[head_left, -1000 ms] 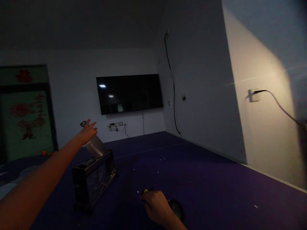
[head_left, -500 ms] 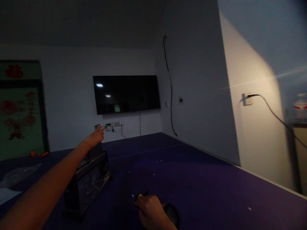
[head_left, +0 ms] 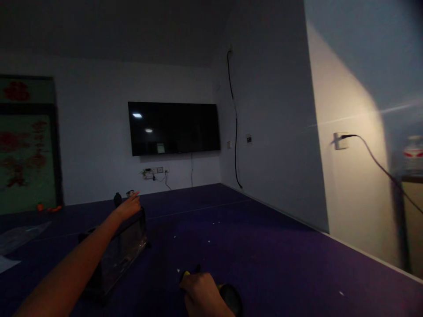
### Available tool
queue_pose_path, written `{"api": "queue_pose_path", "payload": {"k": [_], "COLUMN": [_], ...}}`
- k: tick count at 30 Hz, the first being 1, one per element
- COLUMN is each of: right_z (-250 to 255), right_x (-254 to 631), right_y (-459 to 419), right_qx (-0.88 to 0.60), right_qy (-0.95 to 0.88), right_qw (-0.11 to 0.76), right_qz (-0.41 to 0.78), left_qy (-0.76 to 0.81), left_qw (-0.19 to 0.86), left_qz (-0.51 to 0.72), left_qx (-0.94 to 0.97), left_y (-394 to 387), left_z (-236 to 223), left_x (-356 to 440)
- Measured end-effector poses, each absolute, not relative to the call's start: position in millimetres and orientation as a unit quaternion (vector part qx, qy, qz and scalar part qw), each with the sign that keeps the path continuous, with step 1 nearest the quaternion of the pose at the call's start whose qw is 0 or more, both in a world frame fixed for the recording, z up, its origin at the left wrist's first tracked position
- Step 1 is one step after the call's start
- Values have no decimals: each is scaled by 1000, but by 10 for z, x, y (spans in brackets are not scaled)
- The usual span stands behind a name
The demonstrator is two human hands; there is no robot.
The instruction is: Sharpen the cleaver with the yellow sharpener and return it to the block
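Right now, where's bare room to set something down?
The widest open patch of purple surface lies between the right hand and right wall, a white speck on it; another stretches below the television. Crowded: around the left hand and dark box, and the right hand's black-yellow object.

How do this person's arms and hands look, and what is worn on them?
The left grip is an ungloved human hand; its slim forearm shows no sleeve or watch. The right grip is another ungloved hand, with only a short, sleeveless length of arm in view. In this dim light, rings cannot be told.
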State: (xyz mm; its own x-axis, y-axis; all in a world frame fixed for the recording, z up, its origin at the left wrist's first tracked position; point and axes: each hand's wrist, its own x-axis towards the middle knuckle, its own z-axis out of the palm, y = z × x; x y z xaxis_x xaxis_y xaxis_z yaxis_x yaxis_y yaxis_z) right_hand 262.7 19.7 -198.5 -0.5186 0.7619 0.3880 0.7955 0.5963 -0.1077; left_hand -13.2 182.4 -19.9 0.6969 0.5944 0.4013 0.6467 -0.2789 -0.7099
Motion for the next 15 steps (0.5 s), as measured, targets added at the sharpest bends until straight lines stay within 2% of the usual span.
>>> {"api": "queue_pose_path", "payload": {"k": [5, 9, 10, 12, 14, 15], "right_z": [-1969, -1982, -1984, -1984, -1980, -1976], "right_x": [2648, 2665, 2666, 2667, 2667, 2668], "right_y": [146, 144, 144, 139, 125, 117], "right_qx": [-449, -445, -445, -443, -442, -443], "right_qy": [-868, -867, -866, -865, -863, -862], "right_qw": [210, 222, 227, 235, 243, 246], "right_qz": [-36, -28, -25, -17, -10, -8], "left_qy": [-420, -543, -596, -693, -739, -737], "left_qw": [431, 431, 397, 265, 122, 82], "left_qz": [-71, -203, -255, -336, -361, -360], "left_qx": [-795, -692, -650, -579, -556, -566], "left_y": [1653, 1500, 1470, 1430, 1419, 1421], "left_z": [-90, -31, -29, -26, 0, 30], "left_x": [-149, -164, -175, -215, -282, -321]}}
